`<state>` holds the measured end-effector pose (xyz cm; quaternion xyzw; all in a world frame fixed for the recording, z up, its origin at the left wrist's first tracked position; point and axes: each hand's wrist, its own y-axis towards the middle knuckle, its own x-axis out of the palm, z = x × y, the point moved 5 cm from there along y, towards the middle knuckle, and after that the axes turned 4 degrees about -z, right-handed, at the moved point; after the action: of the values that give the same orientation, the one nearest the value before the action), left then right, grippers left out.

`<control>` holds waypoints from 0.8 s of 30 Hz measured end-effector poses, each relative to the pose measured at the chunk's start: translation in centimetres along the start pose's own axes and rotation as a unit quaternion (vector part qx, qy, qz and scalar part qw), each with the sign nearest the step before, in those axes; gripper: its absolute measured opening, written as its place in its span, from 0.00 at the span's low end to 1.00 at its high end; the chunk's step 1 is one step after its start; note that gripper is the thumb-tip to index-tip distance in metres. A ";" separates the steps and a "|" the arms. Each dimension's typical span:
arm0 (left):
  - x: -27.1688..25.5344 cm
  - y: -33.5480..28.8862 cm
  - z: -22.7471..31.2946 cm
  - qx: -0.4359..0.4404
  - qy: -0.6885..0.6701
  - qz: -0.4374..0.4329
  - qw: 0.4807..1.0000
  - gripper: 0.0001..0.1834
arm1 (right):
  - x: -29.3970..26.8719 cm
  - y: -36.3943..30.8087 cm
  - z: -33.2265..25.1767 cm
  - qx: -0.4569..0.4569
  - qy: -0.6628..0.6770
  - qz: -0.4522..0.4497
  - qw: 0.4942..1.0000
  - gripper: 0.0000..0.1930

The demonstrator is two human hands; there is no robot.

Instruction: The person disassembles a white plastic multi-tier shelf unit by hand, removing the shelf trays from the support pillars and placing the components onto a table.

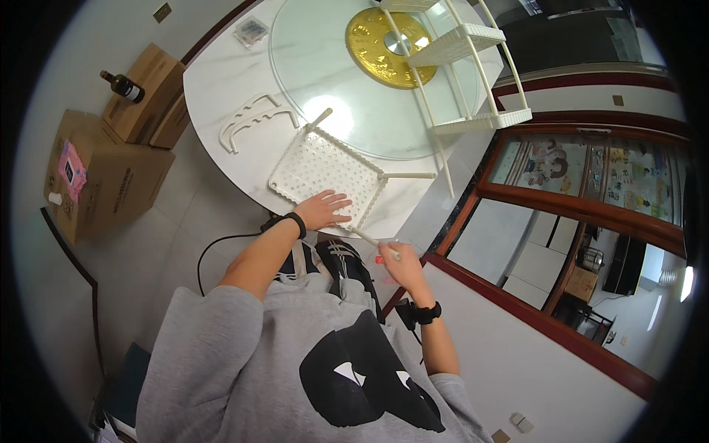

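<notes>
A cream plastic shelf tray [325,164] with a perforated base and scalloped rim lies near the edge of the round table. My left hand [323,210] rests on its near side, fingers spread flat over the holes. My right hand [401,264] is closed around a cream tube [363,235] that meets the tray's near right corner. Another tube [408,176] sticks out from the far right corner, and a short one [320,118] from the far left corner. Two wavy cream side pieces [258,120] lie on the tabletop just left of the tray.
At the table's far right stands a tiered cream rack [465,46] of shelves and tubes. Behind the tray is a glass turntable [310,66] with a gold disc [369,52]. A small clear packet [251,33] lies far left. Cardboard boxes [122,184] carry a dark bottle [123,87].
</notes>
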<state>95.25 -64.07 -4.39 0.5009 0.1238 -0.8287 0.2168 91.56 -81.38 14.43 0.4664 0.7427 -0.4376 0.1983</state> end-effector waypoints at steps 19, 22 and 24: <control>-5.5 -3.7 1.1 -0.183 -0.079 0.063 0.978 0.32 | -0.4 3.8 0.5 0.003 0.277 0.008 0.961 0.13; -7.4 -8.8 -0.7 -0.338 -0.084 0.187 0.919 0.30 | 2.9 6.0 2.7 0.086 0.264 -0.074 0.958 0.27; -8.2 -12.4 -1.6 -0.382 -0.046 0.219 0.897 0.30 | 2.1 6.6 3.3 0.015 0.147 0.027 0.989 0.29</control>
<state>93.77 -50.59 1.95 0.3555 0.3076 -0.6714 0.5729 95.84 -81.82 8.12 0.5482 0.7445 -0.3698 0.0918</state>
